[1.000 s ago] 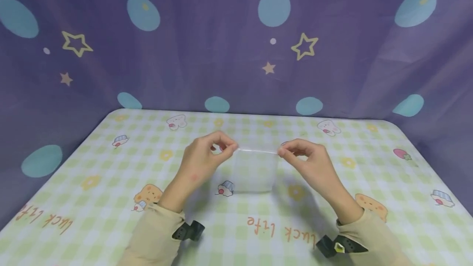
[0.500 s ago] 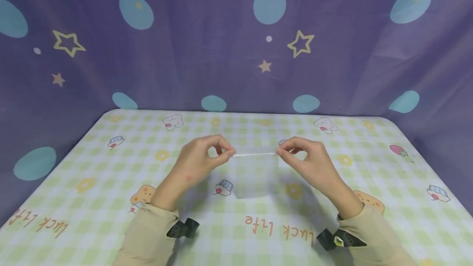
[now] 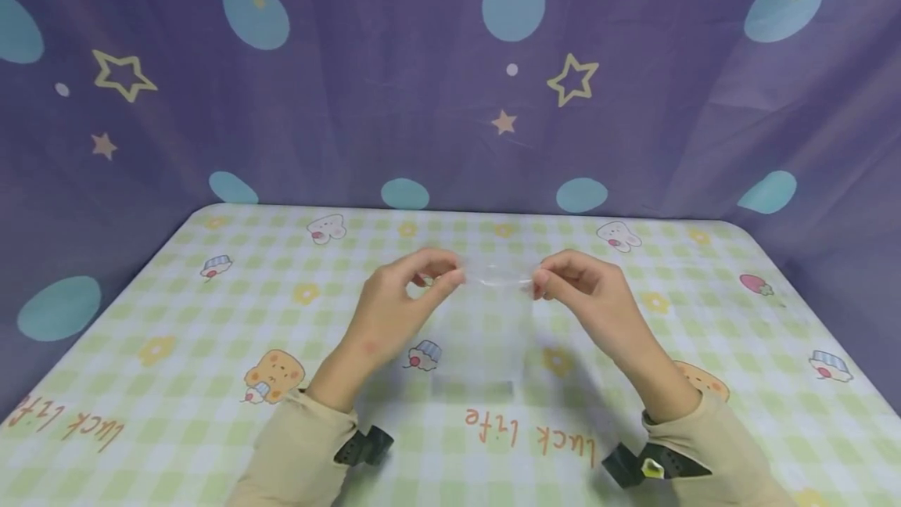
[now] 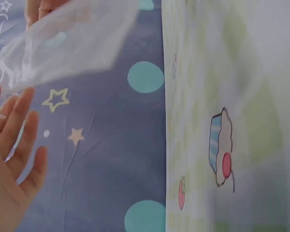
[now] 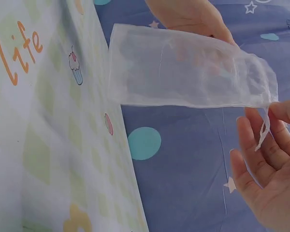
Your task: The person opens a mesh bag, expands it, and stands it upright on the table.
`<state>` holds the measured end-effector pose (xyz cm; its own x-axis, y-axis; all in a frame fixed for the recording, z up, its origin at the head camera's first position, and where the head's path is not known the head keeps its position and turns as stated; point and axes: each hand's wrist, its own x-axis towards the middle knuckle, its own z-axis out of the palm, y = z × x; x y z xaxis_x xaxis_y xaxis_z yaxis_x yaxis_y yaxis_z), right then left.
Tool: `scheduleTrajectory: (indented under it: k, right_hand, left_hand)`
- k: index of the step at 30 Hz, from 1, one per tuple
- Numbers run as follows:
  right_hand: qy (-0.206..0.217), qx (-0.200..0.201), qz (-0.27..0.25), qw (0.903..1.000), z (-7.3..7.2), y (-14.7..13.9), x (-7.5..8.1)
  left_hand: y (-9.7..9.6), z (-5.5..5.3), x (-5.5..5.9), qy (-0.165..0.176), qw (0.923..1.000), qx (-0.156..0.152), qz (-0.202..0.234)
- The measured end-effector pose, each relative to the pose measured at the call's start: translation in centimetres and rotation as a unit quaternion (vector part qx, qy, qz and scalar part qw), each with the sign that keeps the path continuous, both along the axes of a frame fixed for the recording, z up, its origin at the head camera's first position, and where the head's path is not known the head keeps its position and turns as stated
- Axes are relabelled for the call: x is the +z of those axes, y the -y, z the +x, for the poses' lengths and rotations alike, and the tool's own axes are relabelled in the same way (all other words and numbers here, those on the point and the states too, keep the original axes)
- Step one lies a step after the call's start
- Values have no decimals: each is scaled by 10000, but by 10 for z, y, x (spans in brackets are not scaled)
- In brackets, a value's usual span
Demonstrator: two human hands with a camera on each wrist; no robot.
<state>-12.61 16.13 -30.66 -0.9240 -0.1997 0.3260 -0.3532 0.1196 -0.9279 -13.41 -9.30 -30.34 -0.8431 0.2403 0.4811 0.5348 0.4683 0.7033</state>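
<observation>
A sheer white drawstring pouch (image 5: pixel 174 70) hangs between my two hands, its top edge spread over the table. My left hand (image 3: pixel 401 300) pinches one top corner between thumb and fingers. At the opposite corner, my right hand (image 3: pixel 584 296) pinches the pouch the same way. In the right wrist view a short white drawstring (image 5: pixel 264 131) dangles beside the right fingers. The pouch looks flat and see-through, and in the head view its mouth bows slightly open. In the left wrist view the pouch (image 4: pixel 82 46) stretches across from the left fingers.
The table (image 3: pixel 211 444) wears a green and white checked cloth printed with cupcakes, flowers and lettering. Behind it hangs a purple curtain (image 3: pixel 352 100) with stars and blue ovals. Black camera mounts (image 3: pixel 366 446) sit on both sleeves.
The pouch's top edge went from a taut straight line to a slack, parted curve. My left hand moved slightly right and up, and both hands drew a little closer together.
</observation>
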Motion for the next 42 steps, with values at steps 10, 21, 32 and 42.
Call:
scheduleTrajectory:
  k: [10,21,32,42]
  right_hand:
    - [-256,113,-346,9990,3,3,4]
    - [-423,-153,-99,9989,2,3,4]
    - [-239,-167,-304,9991,4,5,-1]
    - [34,-727,-1265,9893,4,10,-3]
  left_hand:
    - [-3,1,0,-506,9971,299,477]
    - [-5,3,2,-230,9969,187,734]
    - [-13,5,2,-5,9932,36,1167]
    - [-21,9,-1,582,9975,-239,308]
